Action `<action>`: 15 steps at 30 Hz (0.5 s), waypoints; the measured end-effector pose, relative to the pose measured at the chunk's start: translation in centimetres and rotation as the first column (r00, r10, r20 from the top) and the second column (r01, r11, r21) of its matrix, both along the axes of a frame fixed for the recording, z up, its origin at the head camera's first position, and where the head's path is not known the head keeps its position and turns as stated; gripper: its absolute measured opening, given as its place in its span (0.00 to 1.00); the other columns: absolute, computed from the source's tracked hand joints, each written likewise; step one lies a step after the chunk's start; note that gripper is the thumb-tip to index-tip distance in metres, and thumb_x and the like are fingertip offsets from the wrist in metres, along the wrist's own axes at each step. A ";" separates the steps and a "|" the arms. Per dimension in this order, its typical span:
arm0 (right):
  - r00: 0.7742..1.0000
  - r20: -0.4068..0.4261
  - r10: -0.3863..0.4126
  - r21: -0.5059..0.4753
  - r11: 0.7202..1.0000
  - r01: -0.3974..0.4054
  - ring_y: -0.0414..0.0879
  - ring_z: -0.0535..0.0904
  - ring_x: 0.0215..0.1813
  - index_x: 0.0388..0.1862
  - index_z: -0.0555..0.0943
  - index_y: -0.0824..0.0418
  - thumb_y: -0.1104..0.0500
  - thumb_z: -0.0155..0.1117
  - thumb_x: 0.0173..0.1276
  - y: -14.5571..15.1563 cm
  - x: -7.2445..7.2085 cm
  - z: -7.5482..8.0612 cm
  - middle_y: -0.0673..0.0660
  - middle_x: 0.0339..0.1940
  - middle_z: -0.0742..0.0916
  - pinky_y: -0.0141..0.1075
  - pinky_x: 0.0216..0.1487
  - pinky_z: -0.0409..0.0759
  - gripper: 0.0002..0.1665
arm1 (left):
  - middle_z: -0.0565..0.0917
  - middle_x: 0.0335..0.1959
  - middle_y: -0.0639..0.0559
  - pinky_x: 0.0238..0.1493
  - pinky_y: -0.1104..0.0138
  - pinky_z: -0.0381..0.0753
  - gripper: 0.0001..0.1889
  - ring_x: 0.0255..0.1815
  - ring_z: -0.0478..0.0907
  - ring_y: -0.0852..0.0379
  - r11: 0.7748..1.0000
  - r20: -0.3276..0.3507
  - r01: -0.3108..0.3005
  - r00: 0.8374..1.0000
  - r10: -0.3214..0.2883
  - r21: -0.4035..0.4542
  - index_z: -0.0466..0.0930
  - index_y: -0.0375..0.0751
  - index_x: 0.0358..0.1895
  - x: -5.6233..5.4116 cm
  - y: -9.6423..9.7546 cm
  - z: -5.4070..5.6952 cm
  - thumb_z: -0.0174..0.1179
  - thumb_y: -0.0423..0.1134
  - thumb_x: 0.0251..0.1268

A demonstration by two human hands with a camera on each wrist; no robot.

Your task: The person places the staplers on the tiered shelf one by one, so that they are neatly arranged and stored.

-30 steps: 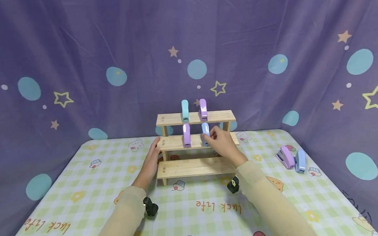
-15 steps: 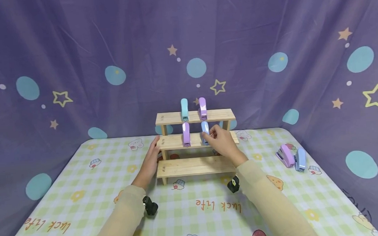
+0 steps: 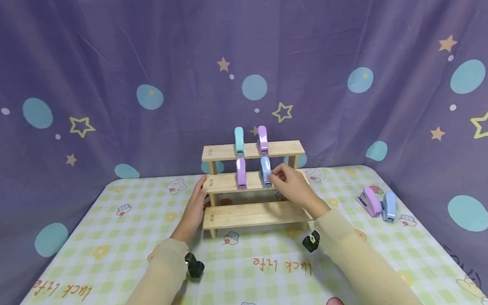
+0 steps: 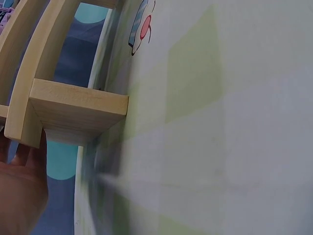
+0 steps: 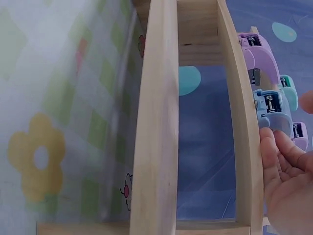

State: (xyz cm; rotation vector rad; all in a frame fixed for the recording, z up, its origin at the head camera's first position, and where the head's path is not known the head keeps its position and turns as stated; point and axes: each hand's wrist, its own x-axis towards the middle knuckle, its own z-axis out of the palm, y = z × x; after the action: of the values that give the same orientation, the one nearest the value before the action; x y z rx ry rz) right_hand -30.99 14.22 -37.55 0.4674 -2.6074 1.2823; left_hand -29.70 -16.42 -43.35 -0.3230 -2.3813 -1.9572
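Resting against the left end of the wooden rack (image 3: 252,215), the left hand (image 3: 194,209) has its fingers extended. The right hand (image 3: 295,185) stands thumb apart from its fingers, fingertips at the right side of the blue stapler (image 3: 265,170), which stands on the middle shelf (image 3: 225,183) beside a purple stapler (image 3: 241,172).
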 end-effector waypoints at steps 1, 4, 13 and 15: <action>1.000 0.000 0.008 0.003 1.000 -0.008 0.47 0.80 0.43 0.48 0.78 0.59 0.49 0.58 0.75 0.1 0.1 0.0 0.54 0.40 0.84 0.41 0.46 0.80 0.15 | 0.46 0.82 0.52 0.75 0.44 0.50 0.28 0.78 0.53 0.42 1.000 0.002 0.001 1.000 -0.001 0.001 0.42 0.62 0.82 0.0 0.0 0.0 0.31 0.54 0.84; 1.000 0.001 0.028 0.000 1.000 -0.028 0.47 0.81 0.46 0.51 0.78 0.59 0.50 0.59 0.75 0.5 0.6 0.2 0.54 0.44 0.85 0.42 0.51 0.80 0.15 | 0.46 0.82 0.52 0.75 0.44 0.49 0.28 0.78 0.52 0.43 1.000 -0.003 0.007 1.000 -0.007 0.007 0.42 0.61 0.82 0.0 0.1 0.0 0.31 0.54 0.85; 0.998 0.011 0.066 0.066 0.996 -0.066 0.50 0.81 0.48 0.54 0.77 0.60 0.51 0.56 0.76 1.8 1.7 1.0 0.56 0.47 0.85 0.48 0.53 0.79 0.16 | 0.47 0.82 0.50 0.75 0.45 0.51 0.29 0.78 0.52 0.43 1.000 -0.014 0.008 1.000 -0.008 0.009 0.42 0.57 0.83 -0.1 0.1 0.0 0.31 0.53 0.85; 0.998 0.009 0.069 0.082 0.994 -0.070 0.50 0.82 0.48 0.55 0.77 0.60 0.50 0.56 0.76 2.2 1.8 1.1 0.55 0.47 0.85 0.48 0.52 0.79 0.17 | 0.47 0.82 0.50 0.76 0.45 0.50 0.29 0.78 0.51 0.43 1.000 -0.013 0.005 1.000 -0.005 0.003 0.42 0.57 0.83 -0.1 0.1 -0.1 0.31 0.53 0.85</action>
State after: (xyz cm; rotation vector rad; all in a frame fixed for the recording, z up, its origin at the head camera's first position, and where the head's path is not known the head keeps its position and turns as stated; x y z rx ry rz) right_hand -29.16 16.46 -36.40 0.5739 -2.6787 1.2021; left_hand -29.77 -16.35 -43.41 -0.3409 -2.3714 -1.9543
